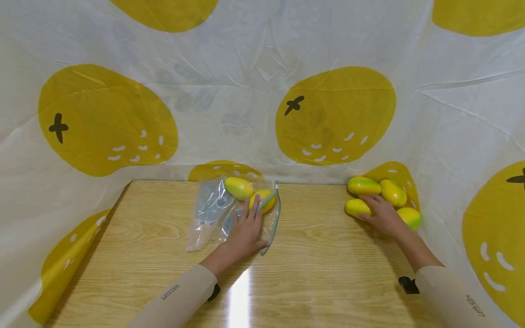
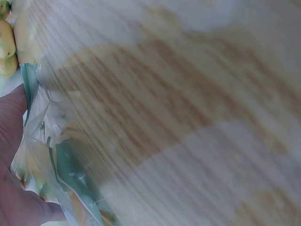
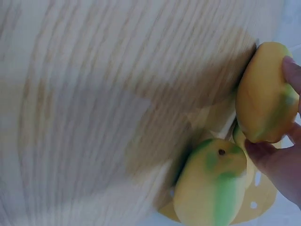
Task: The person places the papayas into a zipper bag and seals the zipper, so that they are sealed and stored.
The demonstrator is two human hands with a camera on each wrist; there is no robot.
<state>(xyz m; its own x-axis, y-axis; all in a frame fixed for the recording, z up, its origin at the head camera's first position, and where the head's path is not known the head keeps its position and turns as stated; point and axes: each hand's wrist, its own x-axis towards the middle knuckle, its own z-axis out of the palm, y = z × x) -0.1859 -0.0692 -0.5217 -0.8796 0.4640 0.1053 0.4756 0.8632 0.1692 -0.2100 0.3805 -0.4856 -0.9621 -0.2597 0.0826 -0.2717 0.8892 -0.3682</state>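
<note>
In the head view my left hand (image 1: 246,232) lies with spread, fairly straight fingers on a clear zip bag (image 1: 207,232) with a green seal. Its thumb touches the sealing edge. Inside the bag are two yellow-green mangoes, one mango (image 1: 239,187) farther back and another mango (image 1: 266,200) partly under the fingertips. My right hand (image 1: 385,216) holds a mango (image 1: 356,207) between thumb and fingers at the table's right side. The right wrist view shows that held mango (image 3: 263,94) up close, with a second mango (image 3: 211,188) beside it. The bag's green seal (image 2: 30,89) appears in the left wrist view.
Around the right hand lie more mangoes: one mango (image 1: 364,186) behind, another mango (image 1: 393,193) to its right, and a mango (image 1: 410,218) near the forearm. A white cloth (image 1: 225,123) with yellow fruit prints encloses the wood-grain table (image 1: 316,264) at the back and sides.
</note>
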